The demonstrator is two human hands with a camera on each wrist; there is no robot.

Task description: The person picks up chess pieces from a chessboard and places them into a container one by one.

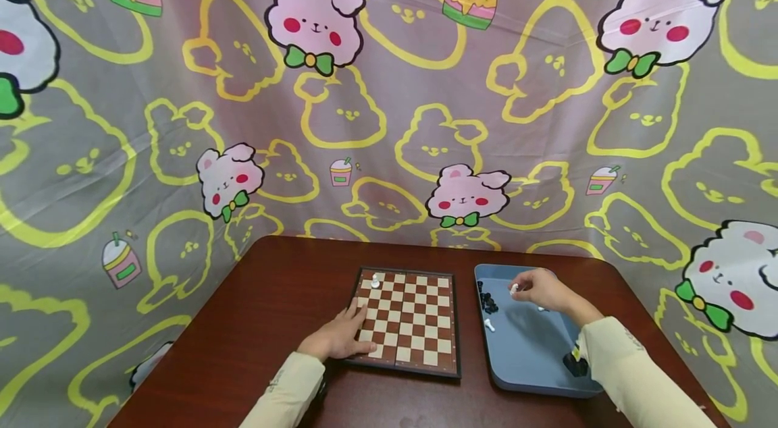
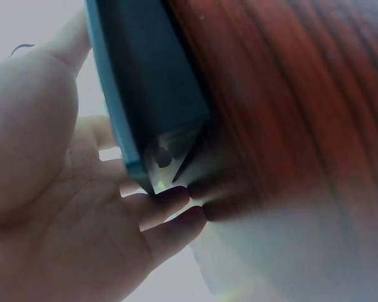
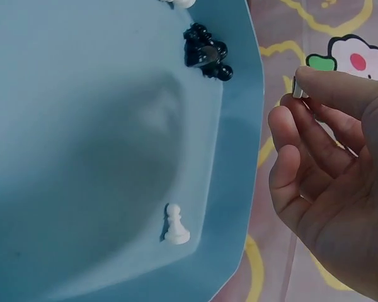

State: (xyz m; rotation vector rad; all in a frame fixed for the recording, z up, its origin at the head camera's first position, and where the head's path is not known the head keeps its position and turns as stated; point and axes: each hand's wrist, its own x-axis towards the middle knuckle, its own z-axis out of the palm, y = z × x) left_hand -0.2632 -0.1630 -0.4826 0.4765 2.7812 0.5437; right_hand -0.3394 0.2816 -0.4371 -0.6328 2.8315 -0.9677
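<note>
A brown and cream chessboard (image 1: pixel 413 327) with a dark rim lies on the table. My left hand (image 1: pixel 343 335) rests along its left edge, the fingers extended; in the left wrist view they touch the board's dark side (image 2: pixel 154 69). One white chess piece (image 1: pixel 375 282) stands near the board's far left corner. Over the far part of a blue tray (image 1: pixel 529 347), my right hand (image 1: pixel 543 289) pinches a small white chess piece (image 3: pixel 298 87) between thumb and fingertips. The fingers hide most of that piece, so its kind cannot be told.
Inside the tray lie black chess pieces (image 1: pixel 489 304) by the left wall, a white piece (image 1: pixel 489 325), a white pawn (image 3: pixel 175 226), and more black pieces (image 1: pixel 574 364) near the right front. A patterned curtain (image 1: pixel 389 111) hangs behind the dark wooden table (image 1: pixel 261 300).
</note>
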